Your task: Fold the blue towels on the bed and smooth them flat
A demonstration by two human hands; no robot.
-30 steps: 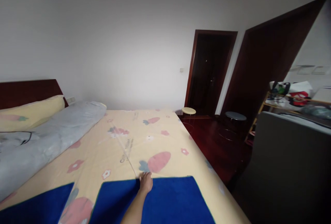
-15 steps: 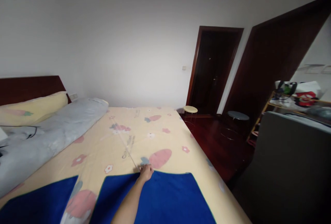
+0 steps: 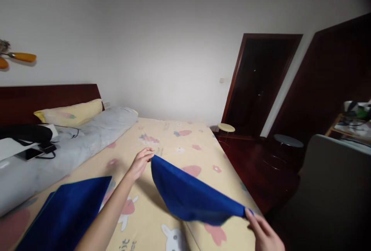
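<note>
A blue cloth [image 3: 191, 193] hangs folded over between my two hands, lifted above the bed. My left hand [image 3: 141, 163] pinches its upper left corner. At the lower right, my right hand [image 3: 262, 231] grips the opposite corner between thumb and fingers. The cloth sags in the middle, and its lower edge droops toward the sheet. To the left of my left forearm, other blue cloth [image 3: 69, 208] lies flat on the bed, its layers slightly offset.
The bed [image 3: 162, 135] has a cream sheet printed with carrots and rabbits. A grey quilt [image 3: 98, 131], a yellow pillow [image 3: 75, 113] and a phone [image 3: 33, 153] lie on the left. Beyond the right edge stand a yellow stool [image 3: 226, 127], a grey stool [image 3: 288, 140] and a dark panel [image 3: 333, 189].
The cloth that lay spread under one hand is now lifted and folded over, held at both ends. Both hands are now in view. My view has turned left.
</note>
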